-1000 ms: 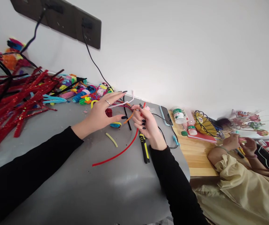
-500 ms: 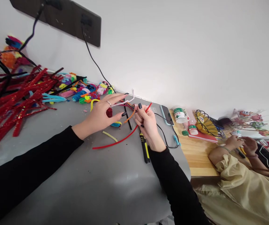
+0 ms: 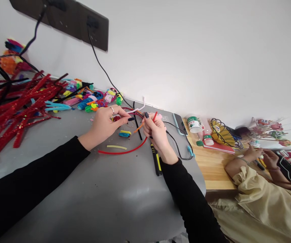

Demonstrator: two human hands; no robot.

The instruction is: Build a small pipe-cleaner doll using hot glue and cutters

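Observation:
My right hand (image 3: 156,135) is closed, thumb against fingers, on a long red pipe cleaner (image 3: 125,152) that curves left above the grey table. Its short end pokes out above the fingers. My left hand (image 3: 104,125), wearing a ring, is pinched at thumb and fingertips just left of my right hand; whatever it grips is too small to make out. A pale lilac pipe cleaner (image 3: 143,104) and an orange one (image 3: 138,127) stand near the fingertips. Dark red glitter material (image 3: 116,118) is partly hidden behind my left hand.
Black-and-yellow pliers (image 3: 156,160) lie by my right wrist. A blue-yellow bundle (image 3: 125,134) and a short yellow stem (image 3: 116,147) lie below my hands. Red glitter stems (image 3: 21,111) heap at left. A phone (image 3: 180,124) and bottles are at right, beside a co-worker's hands (image 3: 259,157).
My left hand has gone from spread fingers to a pinch. My right hand and the red pipe cleaner have shifted slightly; the short yellow stem has turned flatter.

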